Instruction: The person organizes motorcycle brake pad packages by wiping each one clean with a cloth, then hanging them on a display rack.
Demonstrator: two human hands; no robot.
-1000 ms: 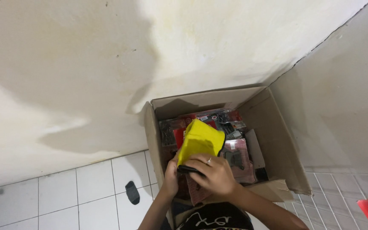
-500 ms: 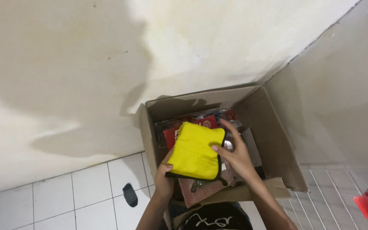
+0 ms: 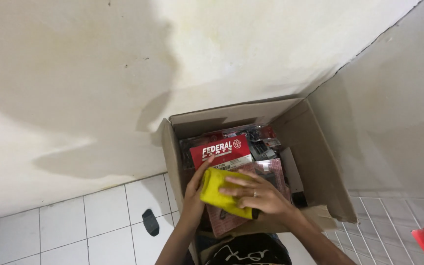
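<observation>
Since the earlier frame, yellow cloth (image 3: 220, 191) is getting bunched smaller. Left hand (image 3: 196, 194) and right hand (image 3: 256, 192) are both clamping it over cardboard box (image 3: 320, 162), above red packet (image 3: 220, 151). Better keeping folds tight, cloth clear of packets.

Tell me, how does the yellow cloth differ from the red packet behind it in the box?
The yellow cloth is plain, soft and folded; the red packet is flat, stiff and printed in white. The cloth is held between the left hand and right hand; the packet stands among other goods. Both are over the open cardboard box.
</observation>
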